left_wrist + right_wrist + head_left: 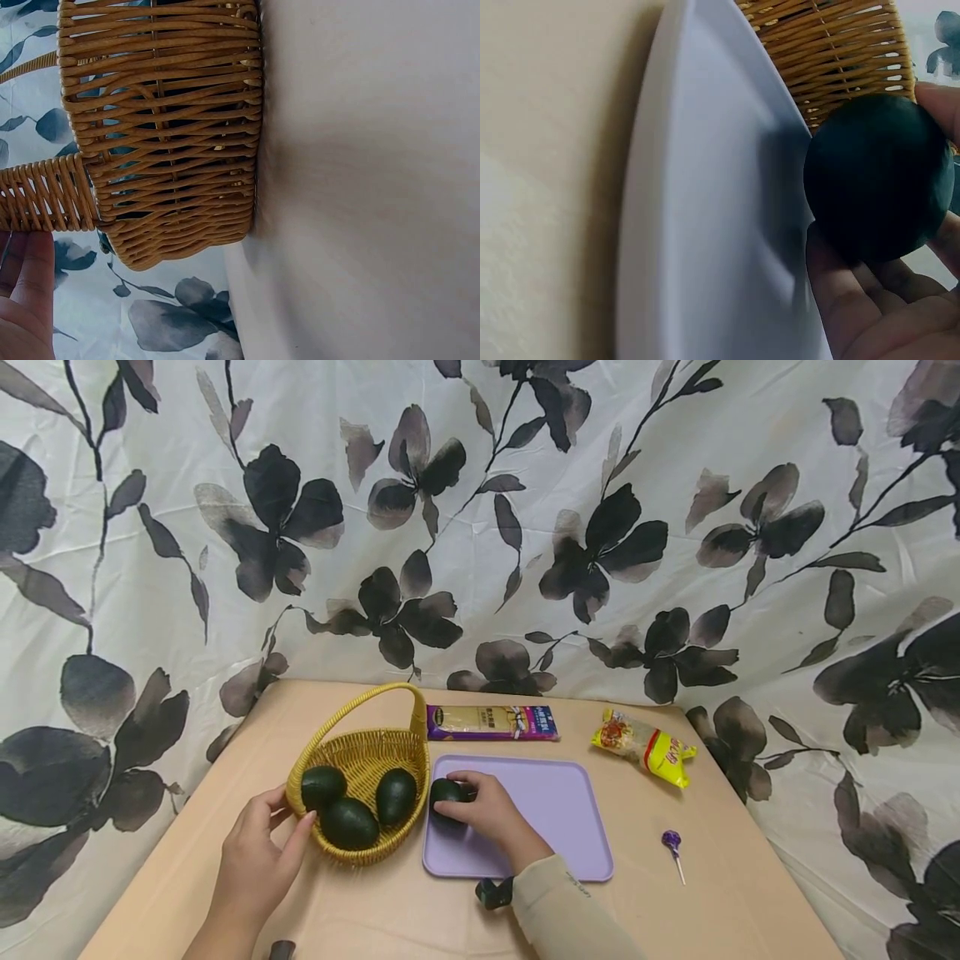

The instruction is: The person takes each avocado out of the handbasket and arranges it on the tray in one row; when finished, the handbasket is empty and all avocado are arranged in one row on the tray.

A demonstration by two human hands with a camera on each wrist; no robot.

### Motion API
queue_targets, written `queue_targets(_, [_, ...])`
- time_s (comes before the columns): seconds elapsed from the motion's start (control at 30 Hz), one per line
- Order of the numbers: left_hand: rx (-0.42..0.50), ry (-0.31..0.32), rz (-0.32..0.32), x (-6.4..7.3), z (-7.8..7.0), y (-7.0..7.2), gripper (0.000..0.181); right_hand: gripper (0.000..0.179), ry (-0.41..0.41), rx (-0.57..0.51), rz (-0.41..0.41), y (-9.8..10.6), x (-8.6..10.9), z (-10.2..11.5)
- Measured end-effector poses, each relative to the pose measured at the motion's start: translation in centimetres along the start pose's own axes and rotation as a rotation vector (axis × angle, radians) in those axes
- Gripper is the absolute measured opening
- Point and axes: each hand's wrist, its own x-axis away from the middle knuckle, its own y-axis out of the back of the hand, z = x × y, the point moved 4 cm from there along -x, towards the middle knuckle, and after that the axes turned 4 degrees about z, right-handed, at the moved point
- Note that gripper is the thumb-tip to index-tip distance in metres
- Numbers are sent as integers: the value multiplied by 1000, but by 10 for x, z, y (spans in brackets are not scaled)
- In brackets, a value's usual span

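In the head view a yellow woven basket [367,752] with a tall arched handle stands left of a lilac tray [525,768]. Three dark green avocados [349,823] lie inside it. My left hand [258,856] holds the basket's left side at the foot of the handle, thumb at the front and fingers behind. The left wrist view has those fingers [34,274] against the woven handle base [45,195]. Over the tray's left edge, my right hand [483,806] grips another avocado [881,180] between thumb and fingers, slightly above the tray surface.
Behind the tray lies a flat purple and gold packet [491,723]. A yellow and red snack bag [645,747] sits at the back right, with a purple lollipop [672,842] in front of it. A floral cloth [480,543] hangs behind the table.
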Motion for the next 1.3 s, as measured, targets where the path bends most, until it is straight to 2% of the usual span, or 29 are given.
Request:
queue_targets(0.17, [-1, -6, -1, 0, 0, 0, 59, 60, 12, 9, -6, -3, 0, 0])
queue_targets(0.47, [19, -9, -5, 0, -1, 1, 60, 63, 17, 88, -19, -9, 3, 1])
queue_targets(0.67, [16, 1, -8, 1, -1, 2, 60, 71, 1, 59, 24, -5, 8, 4])
queue_targets(0.9, [13, -7, -13, 0, -1, 3, 58, 60, 15, 12, 40, -1, 9, 3])
queue_targets(1.07, [14, -7, -17, 0, -1, 3, 58, 52, 19, 19, 0, -1, 6, 1])
queue_targets(1.3, [3, -11, -18, 1, -1, 2, 58, 53, 7, 10, -30, 1, 5, -3])
